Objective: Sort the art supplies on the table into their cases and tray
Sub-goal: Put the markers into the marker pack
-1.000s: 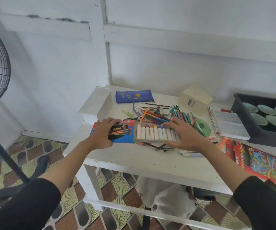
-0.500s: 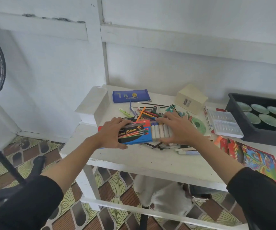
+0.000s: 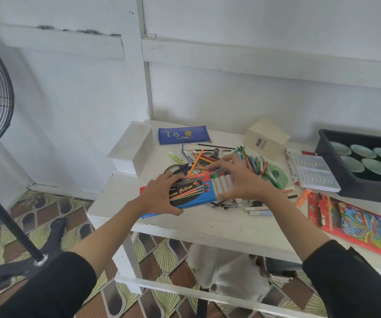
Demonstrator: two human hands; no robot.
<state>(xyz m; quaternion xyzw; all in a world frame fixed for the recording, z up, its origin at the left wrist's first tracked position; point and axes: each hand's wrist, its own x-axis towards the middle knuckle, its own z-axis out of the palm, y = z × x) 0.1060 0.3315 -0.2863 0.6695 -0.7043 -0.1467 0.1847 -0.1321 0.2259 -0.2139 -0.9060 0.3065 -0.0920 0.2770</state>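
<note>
Markers nearly cased
Our left hand grips the box; our flat right hand pushes them deeper in.

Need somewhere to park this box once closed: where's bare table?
Bare tabletop runs along the front edge, between the blue box and the red pencil case. A smaller gap lies behind, between blue pouch and cream box. The pen pile crowds the middle.

Glossy cardboard box in the left hand; matt painted wooden table beneath it; black plastic tray far right.
</note>
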